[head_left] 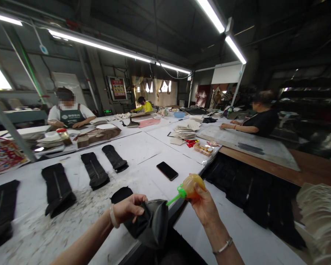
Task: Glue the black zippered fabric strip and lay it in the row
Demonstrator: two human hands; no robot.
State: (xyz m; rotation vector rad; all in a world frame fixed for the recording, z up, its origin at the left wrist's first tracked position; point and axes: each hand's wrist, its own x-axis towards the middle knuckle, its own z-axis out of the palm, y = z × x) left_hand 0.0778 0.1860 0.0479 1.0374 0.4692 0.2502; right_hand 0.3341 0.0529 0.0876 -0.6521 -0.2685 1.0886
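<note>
My left hand (132,209) is closed on a black fabric piece (151,224), shaped like a boot shaft, and holds its edge up near the table's front. In my right hand (205,206) is a squeeze bottle (193,184) with amber liquid and a green nozzle. The nozzle tip points left and meets the upper edge of the fabric piece, or lies very close to it. A black phone (167,170) lies on the white table beyond both hands. To the left, several similar black pieces with zippers, among them one boot shaft (94,170), lie in a row.
More black pieces (251,191) lie on the right, beside a stack of pale sheets (320,217). Farther back are paper stacks (184,131), a snack box (203,149) and a lidded jar (63,137). Co-workers sit at the far left, back and right. A post (11,129) stands at left.
</note>
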